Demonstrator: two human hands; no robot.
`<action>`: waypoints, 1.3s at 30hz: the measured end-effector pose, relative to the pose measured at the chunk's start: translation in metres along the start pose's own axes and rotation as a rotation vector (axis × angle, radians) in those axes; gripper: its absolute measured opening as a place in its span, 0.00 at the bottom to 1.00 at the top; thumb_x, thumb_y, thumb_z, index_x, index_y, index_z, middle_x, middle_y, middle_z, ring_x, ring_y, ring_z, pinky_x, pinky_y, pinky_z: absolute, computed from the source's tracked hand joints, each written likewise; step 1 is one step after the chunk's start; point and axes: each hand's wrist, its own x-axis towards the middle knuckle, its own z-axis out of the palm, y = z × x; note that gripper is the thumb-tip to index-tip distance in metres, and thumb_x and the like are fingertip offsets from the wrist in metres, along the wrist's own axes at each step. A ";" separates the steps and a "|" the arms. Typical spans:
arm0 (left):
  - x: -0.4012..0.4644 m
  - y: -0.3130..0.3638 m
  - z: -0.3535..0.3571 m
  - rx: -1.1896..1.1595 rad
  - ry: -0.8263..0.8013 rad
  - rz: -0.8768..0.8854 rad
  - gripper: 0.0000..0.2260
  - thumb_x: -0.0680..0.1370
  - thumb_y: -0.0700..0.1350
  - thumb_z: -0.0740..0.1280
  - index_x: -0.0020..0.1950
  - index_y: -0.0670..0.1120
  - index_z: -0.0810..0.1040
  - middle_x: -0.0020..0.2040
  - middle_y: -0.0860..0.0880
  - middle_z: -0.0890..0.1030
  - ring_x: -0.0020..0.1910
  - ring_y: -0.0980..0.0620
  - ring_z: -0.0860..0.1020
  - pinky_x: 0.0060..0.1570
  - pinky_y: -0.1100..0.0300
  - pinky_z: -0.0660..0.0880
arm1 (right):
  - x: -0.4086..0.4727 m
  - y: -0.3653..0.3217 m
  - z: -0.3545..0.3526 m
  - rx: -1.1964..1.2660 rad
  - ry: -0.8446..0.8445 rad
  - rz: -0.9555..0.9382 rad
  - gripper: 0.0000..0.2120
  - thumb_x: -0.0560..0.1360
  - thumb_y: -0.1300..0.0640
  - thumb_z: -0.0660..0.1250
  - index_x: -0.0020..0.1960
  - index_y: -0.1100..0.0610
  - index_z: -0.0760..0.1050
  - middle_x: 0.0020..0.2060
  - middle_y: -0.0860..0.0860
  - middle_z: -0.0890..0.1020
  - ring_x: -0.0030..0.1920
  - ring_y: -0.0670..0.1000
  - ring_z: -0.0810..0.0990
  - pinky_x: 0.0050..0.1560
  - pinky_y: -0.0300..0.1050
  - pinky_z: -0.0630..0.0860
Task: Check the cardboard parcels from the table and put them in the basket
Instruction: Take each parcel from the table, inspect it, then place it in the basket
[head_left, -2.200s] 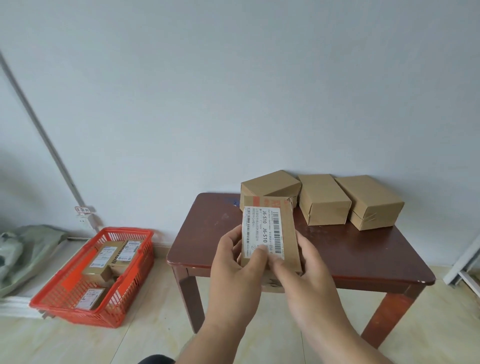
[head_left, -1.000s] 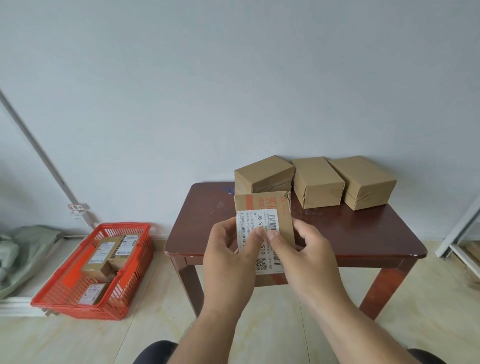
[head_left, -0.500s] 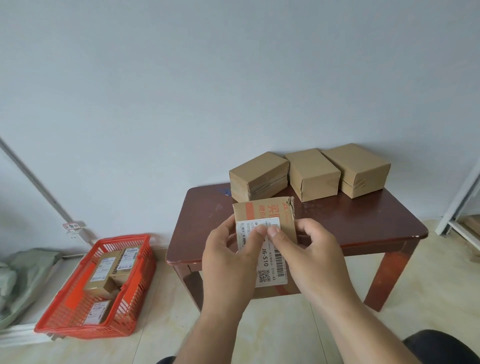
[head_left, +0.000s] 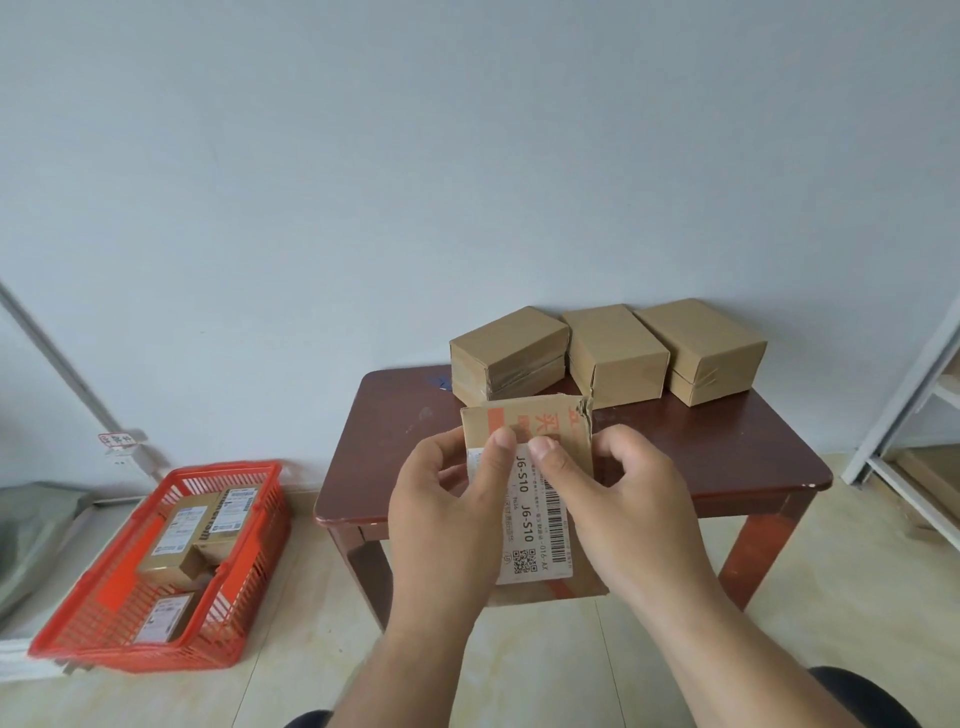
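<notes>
Parcel (head_left: 530, 499) is held upright between both hands, left hand (head_left: 441, 525) and right hand (head_left: 618, 514) curled round its edges, thumbs now slid higher up the label, checking evidently unfinished, basket (head_left: 156, 561) waiting well left of the fingers.

**Colours and patterns in my view**

I am seeing a flat brown cardboard parcel (head_left: 540, 431) showing orange print and a white label (head_left: 537, 525) with black barcodes. Three plain tan cardboard boxes (head_left: 613, 348) are sitting on a dark reddish-brown wooden table (head_left: 701, 457). A red plastic lattice basket (head_left: 249, 582) is holding brown white-labelled parcels (head_left: 182, 540). The wall (head_left: 415, 156) is showing pale grey-blue.
</notes>
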 end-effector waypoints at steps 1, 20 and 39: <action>0.000 0.002 0.000 -0.007 0.009 0.002 0.18 0.72 0.66 0.72 0.54 0.55 0.82 0.46 0.55 0.88 0.49 0.55 0.86 0.47 0.55 0.82 | -0.001 0.000 0.000 0.005 -0.003 -0.005 0.21 0.70 0.32 0.72 0.44 0.50 0.80 0.40 0.46 0.86 0.41 0.43 0.85 0.41 0.51 0.82; -0.010 0.005 0.013 -0.065 0.086 -0.059 0.17 0.75 0.65 0.71 0.44 0.51 0.78 0.40 0.52 0.85 0.41 0.54 0.83 0.41 0.57 0.76 | -0.005 -0.006 -0.001 0.062 -0.017 0.029 0.24 0.70 0.29 0.70 0.41 0.51 0.75 0.36 0.46 0.84 0.37 0.44 0.84 0.35 0.44 0.78; -0.010 -0.003 0.013 -0.058 0.024 -0.070 0.11 0.77 0.49 0.76 0.57 0.57 0.79 0.59 0.54 0.82 0.51 0.62 0.83 0.47 0.72 0.76 | 0.006 0.001 0.003 0.189 -0.138 0.119 0.13 0.75 0.49 0.78 0.55 0.49 0.78 0.42 0.37 0.86 0.42 0.39 0.86 0.37 0.32 0.77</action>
